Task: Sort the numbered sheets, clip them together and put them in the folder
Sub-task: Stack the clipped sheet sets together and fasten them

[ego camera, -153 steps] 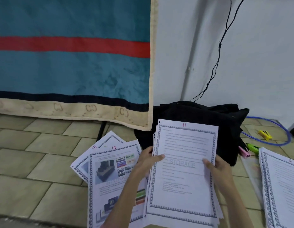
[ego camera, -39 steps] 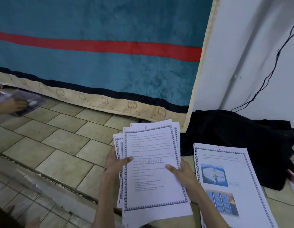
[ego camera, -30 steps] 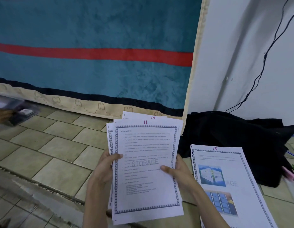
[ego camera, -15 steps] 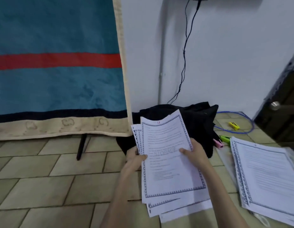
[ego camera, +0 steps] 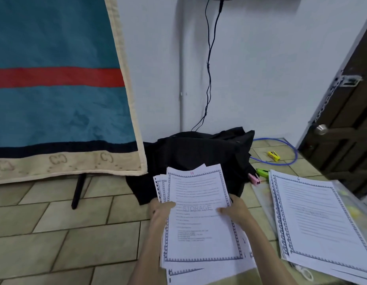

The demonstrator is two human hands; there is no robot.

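Between both hands, left hand (ego camera: pixel 161 210) and right hand (ego camera: pixel 236 210) grasp the sheet-11 bundle (ego camera: pixel 199 219); the second sheet stack (ego camera: pixel 314 221) lies rightward, nearer the right hand.

Loosely fanned sheaf of bordered sheets (ego camera: pixel 201 219), number 11 uppermost; second stack (ego camera: pixel 316 223) flat at right.

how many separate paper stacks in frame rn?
2. One stack, sheet 11 on top, is held in the left hand and right hand. The other stack lies on the floor to the right. Loose sheets outside the frame can't be ruled out.
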